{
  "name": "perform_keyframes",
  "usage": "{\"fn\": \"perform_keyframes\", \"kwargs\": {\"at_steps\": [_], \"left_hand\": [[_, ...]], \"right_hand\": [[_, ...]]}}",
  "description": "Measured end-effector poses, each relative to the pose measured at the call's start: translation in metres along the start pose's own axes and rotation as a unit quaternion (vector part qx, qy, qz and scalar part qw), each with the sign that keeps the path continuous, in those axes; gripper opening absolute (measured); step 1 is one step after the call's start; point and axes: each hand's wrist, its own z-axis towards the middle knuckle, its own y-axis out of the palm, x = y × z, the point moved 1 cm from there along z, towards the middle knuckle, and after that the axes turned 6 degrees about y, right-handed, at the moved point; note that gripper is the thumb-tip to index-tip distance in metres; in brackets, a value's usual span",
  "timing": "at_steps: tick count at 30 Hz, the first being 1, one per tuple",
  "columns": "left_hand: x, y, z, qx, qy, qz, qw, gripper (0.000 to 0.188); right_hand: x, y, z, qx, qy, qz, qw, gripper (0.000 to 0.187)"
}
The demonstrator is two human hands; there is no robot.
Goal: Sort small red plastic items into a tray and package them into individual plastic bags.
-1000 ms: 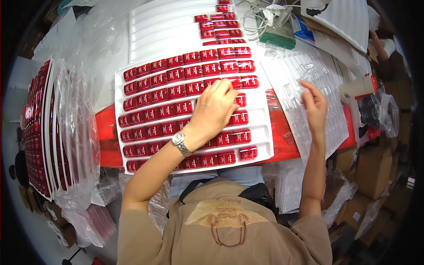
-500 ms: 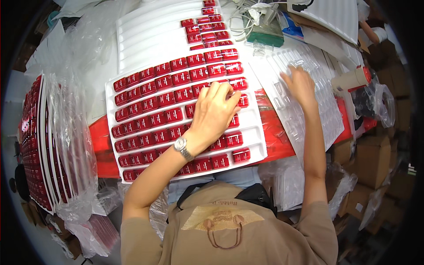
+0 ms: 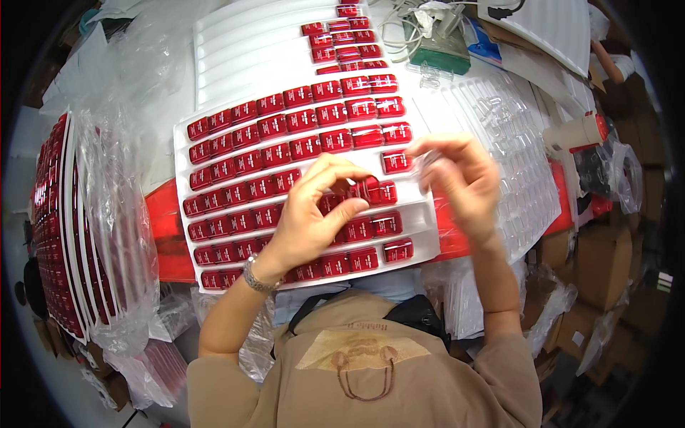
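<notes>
My left hand [image 3: 305, 214], with a metal watch on its wrist, is over the near half of a white ridged tray [image 3: 422, 246]. Its thumb and fingers pinch a small glossy red case [image 3: 365, 188] with pale print. Rows of similar red cases [image 3: 273, 126] lie in the tray's grooves. My right hand [image 3: 467, 185] hangs at the tray's right edge, close to the left hand, fingers curled toward the thumb. Something clear [image 3: 429, 160] seems to sit between its fingertips, but blur hides its kind. One red case [image 3: 397, 162] lies just beside those fingertips.
A tray of clear plastic pieces [image 3: 510, 153] lies at the right. Behind stands a second white tray [image 3: 250, 50], partly filled with red cases. Wrapped stacked trays [image 3: 61, 235] stand at the left. Cables, a green box [image 3: 446, 57] and a white cylinder [image 3: 576, 133] sit farther off.
My right hand has come from the clear-piece tray leftward and nearer to me. My left hand has moved down and left and now holds up a red case.
</notes>
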Motion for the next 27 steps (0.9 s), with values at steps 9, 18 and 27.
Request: {"fn": "perform_keyframes", "kwargs": {"at_steps": [9,18,27], "left_hand": [[-0.01,0.025,-0.001,-0.052,-0.061,-0.259,0.963,0.03],[-0.005,-0.005,0.013,0.012,0.13,0.284,0.95,0.027],[0.005,-0.039,-0.003,0.011,0.097,0.526,0.845,0.039]], "right_hand": [[0.017,0.013,-0.008,-0.022,-0.171,-0.121,0.978,0.027],[0.012,-0.067,-0.001,0.025,-0.013,-0.345,0.938,0.03],[0.08,-0.126,0.009,0.119,0.015,-0.599,0.792,0.032]]}}
